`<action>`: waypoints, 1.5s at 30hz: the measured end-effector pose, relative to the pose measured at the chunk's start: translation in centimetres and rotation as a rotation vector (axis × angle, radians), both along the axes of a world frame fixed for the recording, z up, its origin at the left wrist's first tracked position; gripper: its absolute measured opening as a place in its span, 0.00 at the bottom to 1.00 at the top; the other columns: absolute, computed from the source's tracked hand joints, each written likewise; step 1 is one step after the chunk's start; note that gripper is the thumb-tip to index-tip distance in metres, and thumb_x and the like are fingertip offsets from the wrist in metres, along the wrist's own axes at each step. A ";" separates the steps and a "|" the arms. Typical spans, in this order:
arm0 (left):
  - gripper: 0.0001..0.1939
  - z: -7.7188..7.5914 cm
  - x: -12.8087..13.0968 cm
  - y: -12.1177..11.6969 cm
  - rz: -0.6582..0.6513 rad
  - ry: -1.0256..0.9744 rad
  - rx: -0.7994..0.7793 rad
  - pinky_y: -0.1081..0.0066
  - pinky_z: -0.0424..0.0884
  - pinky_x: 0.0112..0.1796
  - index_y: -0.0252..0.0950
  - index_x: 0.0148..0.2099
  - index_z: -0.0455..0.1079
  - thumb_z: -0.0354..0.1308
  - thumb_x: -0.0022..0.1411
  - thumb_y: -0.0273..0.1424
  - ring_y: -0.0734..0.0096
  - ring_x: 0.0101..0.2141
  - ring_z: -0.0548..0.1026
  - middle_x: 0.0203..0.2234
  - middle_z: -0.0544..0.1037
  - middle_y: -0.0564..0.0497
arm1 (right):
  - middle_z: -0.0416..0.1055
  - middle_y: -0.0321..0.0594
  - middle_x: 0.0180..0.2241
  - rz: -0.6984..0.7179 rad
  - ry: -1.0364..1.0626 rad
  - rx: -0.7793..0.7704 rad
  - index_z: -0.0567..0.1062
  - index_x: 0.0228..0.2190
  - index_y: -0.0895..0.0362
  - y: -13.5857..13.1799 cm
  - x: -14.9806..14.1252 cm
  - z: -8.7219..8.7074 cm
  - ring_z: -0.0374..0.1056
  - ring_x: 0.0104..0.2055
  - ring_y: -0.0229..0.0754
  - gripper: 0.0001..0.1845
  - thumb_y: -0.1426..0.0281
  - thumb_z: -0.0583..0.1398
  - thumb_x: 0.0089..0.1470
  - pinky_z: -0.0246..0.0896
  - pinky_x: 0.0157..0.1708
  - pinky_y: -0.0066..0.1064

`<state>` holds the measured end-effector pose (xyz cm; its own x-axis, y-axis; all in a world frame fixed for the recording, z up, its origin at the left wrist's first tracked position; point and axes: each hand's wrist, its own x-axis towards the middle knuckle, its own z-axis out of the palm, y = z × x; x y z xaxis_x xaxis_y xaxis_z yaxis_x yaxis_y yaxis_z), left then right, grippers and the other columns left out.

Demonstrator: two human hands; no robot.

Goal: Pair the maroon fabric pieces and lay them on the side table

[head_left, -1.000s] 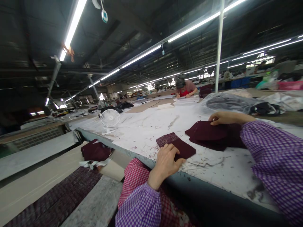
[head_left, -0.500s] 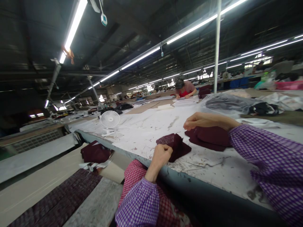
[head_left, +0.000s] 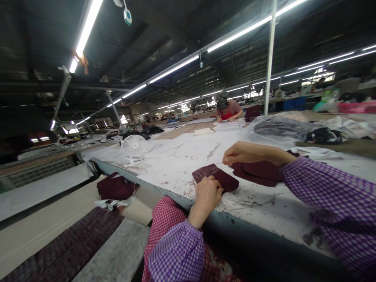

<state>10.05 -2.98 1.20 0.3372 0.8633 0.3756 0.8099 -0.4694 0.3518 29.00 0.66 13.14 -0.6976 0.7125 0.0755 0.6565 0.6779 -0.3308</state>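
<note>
Touching a small maroon-and-speckled cloth pile on the table with the left hand, fingers bent along its near edge; cannot tell whether clamped. Holding the right hand at one o'clock from there, just beside a larger maroon cloth pile at two o'clock, fingers bunched; cannot tell whether gripping anything.

The only camera looks from the person's head, forward and down across the table. The left hand and right hand appear close; the ceiling spans the top.
</note>
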 end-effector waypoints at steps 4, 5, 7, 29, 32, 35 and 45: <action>0.13 -0.1 -0.4 0.7 0.044 -0.172 -0.108 0.70 0.67 0.37 0.38 0.28 0.78 0.52 0.57 0.29 0.68 0.35 0.74 0.33 0.78 0.51 | 0.75 0.41 0.30 -0.026 0.033 0.014 0.76 0.31 0.62 -0.5 0.8 0.9 0.66 0.30 0.37 0.16 0.64 0.54 0.56 0.57 0.30 0.26; 0.12 -0.1 -0.6 0.9 0.051 -0.221 -0.146 0.71 0.67 0.37 0.38 0.28 0.78 0.52 0.56 0.28 0.69 0.34 0.74 0.33 0.79 0.52 | 0.74 0.41 0.30 -0.022 0.042 0.000 0.76 0.31 0.62 -0.6 0.8 0.9 0.65 0.30 0.36 0.16 0.63 0.54 0.56 0.57 0.30 0.26; 0.11 -0.1 -0.9 1.2 0.062 -0.278 -0.193 0.72 0.68 0.37 0.37 0.28 0.78 0.53 0.54 0.27 0.69 0.34 0.75 0.31 0.79 0.52 | 0.74 0.42 0.30 -0.014 0.067 -0.043 0.76 0.31 0.63 -0.8 0.6 0.9 0.65 0.31 0.37 0.18 0.62 0.54 0.56 0.57 0.30 0.27; 0.11 1.1 0.5 -0.6 -0.053 0.303 0.033 0.62 0.68 0.45 0.33 0.40 0.70 0.51 0.61 0.33 0.58 0.45 0.69 0.41 0.73 0.44 | 0.75 0.41 0.29 -0.001 0.010 0.012 0.77 0.30 0.63 -0.8 -0.5 0.3 0.66 0.29 0.36 0.16 0.65 0.54 0.55 0.57 0.29 0.25; 0.11 1.2 0.9 -0.6 -0.070 0.369 0.062 0.63 0.69 0.41 0.31 0.39 0.71 0.48 0.59 0.24 0.58 0.43 0.71 0.39 0.73 0.42 | 0.74 0.40 0.27 0.009 0.005 0.023 0.76 0.29 0.63 -0.7 -0.6 0.3 0.65 0.28 0.35 0.16 0.64 0.54 0.54 0.56 0.28 0.25; 0.11 0.8 1.0 0.0 -0.075 0.340 0.074 0.63 0.69 0.40 0.30 0.39 0.70 0.48 0.56 0.22 0.57 0.42 0.71 0.38 0.74 0.40 | 0.73 0.40 0.26 0.005 0.018 0.000 0.76 0.29 0.63 -0.8 -0.5 0.4 0.65 0.27 0.36 0.16 0.63 0.54 0.54 0.56 0.28 0.25; 0.06 -1.1 -1.7 4.0 0.103 -0.510 -0.230 0.75 0.66 0.29 0.32 0.30 0.69 0.51 0.55 0.22 0.75 0.25 0.69 0.22 0.73 0.52 | 0.74 0.42 0.27 0.150 0.080 -0.132 0.77 0.29 0.63 0.3 -1.9 -2.4 0.68 0.29 0.37 0.14 0.66 0.55 0.54 0.59 0.31 0.27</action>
<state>8.34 1.06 0.13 0.0716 0.9609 0.2675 0.5480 -0.2620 0.7944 27.09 0.95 10.72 -0.7925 0.6081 0.0478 0.5194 0.7139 -0.4697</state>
